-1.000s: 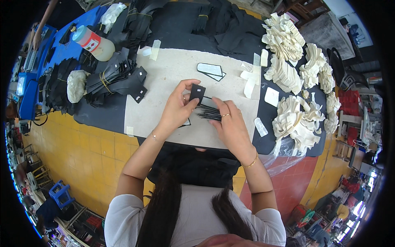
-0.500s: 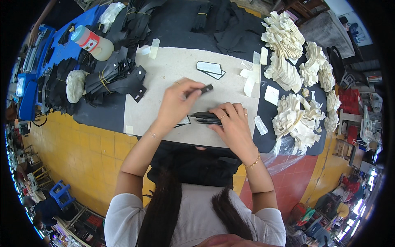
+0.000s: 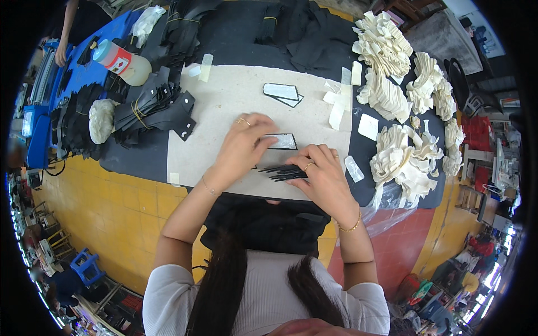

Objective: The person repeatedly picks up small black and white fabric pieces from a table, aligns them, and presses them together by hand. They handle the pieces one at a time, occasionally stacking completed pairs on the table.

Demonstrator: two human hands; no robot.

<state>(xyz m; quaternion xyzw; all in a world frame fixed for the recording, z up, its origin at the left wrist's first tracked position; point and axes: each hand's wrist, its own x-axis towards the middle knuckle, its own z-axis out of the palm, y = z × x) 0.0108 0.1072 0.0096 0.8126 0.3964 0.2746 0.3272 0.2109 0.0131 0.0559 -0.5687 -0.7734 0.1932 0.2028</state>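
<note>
My left hand (image 3: 241, 143) is over the middle of the pale sheet, its fingertips blurred. Thumb and fingers close around the left end of a flat black-edged piece (image 3: 283, 141) with a whitish face. My right hand (image 3: 325, 173) rests lower on the sheet, fingers curled around a bunch of thin black pieces (image 3: 283, 172) that fan out to the left. Farther off, black-edged pieces with pale faces (image 3: 282, 91) lie overlapped. Beneath my left wrist, a dark corner of something peeks out, mostly hidden.
The pale sheet (image 3: 218, 95) is taped on a dark table. Banded black fabric pieces (image 3: 151, 106) and a capped bottle (image 3: 126, 63) lie left, cream fabric bundles (image 3: 392, 159) right. White scraps (image 3: 336, 115) lie near the sheet's right edge. Another person's arm (image 3: 64, 39) shows at upper left.
My left hand has moved slightly down and left; its piece, seen dark before, now shows a whitish face. The right hand has lowered a little with its bunch. Another person's arm has appeared at upper left.
</note>
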